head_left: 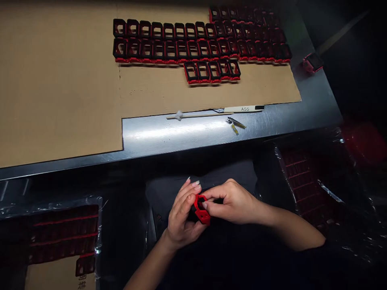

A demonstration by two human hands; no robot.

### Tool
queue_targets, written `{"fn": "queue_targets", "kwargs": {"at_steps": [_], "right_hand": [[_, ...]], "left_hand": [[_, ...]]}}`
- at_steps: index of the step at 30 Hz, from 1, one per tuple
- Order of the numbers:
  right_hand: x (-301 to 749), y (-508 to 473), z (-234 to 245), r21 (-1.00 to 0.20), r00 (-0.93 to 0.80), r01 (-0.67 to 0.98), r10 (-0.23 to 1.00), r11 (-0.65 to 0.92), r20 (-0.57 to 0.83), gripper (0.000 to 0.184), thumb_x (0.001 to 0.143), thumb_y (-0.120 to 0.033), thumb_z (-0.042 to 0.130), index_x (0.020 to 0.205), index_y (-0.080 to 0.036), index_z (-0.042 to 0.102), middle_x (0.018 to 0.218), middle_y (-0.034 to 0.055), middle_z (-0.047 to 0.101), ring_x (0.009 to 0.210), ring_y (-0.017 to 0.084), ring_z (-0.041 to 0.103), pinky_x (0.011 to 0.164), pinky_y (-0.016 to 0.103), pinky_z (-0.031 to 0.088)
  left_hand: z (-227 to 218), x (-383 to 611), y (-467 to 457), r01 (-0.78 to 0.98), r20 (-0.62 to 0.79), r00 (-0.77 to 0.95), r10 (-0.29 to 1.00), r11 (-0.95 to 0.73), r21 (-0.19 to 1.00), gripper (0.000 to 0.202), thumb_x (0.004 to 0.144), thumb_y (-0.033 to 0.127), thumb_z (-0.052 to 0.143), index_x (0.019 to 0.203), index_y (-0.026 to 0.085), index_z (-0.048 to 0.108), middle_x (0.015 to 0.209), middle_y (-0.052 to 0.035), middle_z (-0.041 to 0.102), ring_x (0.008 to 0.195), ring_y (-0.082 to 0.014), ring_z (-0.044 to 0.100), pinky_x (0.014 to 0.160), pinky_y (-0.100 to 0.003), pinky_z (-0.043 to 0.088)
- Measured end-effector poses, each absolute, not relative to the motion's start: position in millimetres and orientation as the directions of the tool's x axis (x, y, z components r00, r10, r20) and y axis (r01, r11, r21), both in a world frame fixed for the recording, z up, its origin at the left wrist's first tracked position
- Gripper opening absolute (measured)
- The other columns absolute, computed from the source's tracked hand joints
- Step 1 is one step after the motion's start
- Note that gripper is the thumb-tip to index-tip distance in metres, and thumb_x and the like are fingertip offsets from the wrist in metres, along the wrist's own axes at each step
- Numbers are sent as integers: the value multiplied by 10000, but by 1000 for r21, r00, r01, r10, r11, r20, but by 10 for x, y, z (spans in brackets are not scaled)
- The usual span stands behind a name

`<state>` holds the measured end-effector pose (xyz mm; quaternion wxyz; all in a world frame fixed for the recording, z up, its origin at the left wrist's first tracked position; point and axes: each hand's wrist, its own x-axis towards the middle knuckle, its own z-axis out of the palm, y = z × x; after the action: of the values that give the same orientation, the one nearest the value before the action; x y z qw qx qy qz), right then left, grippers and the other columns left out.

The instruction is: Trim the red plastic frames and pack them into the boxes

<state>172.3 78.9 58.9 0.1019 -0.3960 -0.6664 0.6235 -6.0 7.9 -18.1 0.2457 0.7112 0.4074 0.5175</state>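
The left hand (181, 217) and right hand (232, 201) both curl closed on a red plastic frame (202, 213), pinching it between their fingers, below the near edge of the bench (169, 137). Rows of similar frames (169, 50) lie on the bench.

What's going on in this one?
A person is holding a small red plastic frame between the left hand and right hand, with fingers of both hands on it. Beyond the hands, rows of black-and-red frames sit on a cardboard sheet on a steel table. Plastic-wrapped trays of dark red pieces lie to either side of the person.
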Motion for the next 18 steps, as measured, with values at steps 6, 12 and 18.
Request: {"fn": "queue_targets", "kwargs": {"at_steps": [6, 12, 18], "right_hand": [[1798, 858, 631, -934, -736, 355, 600, -52, -313, 198, 899, -136, 553, 865, -118, 748, 590, -64, 512, 507, 39, 406, 517, 162, 306], [1847, 891, 657, -937, -769, 350, 565, -16, -297, 209, 906, -126, 541, 924, -114, 749, 588, -69, 492, 488, 37, 382, 523, 168, 305], [1801, 872, 598, -919, -736, 392, 586, -38, -339, 187, 872, -154, 589, 716, -123, 688, 542, -78, 453, 467, 28, 375, 492, 166, 274]], "left_hand": [[-157, -51, 75, 322, 513, 142, 847, -530, 785, 807, 828, 198, 735, 1525, 215, 331, 1284, -160, 672, 1226, -311, 628, 1030, -684, 475], [-161, -51, 78, 301, 522, 153, 839, -542, 784, 838, 810, 165, 743, 1532, 184, 317, 1295, -161, 661, 1252, -308, 607, 1064, -667, 456], [-160, -72, 62, 329, 542, 173, 823, -566, 755, 831, 804, 166, 760, 1520, 147, 339, 1299, -175, 656, 1282, -313, 586, 1082, -627, 461]]}}
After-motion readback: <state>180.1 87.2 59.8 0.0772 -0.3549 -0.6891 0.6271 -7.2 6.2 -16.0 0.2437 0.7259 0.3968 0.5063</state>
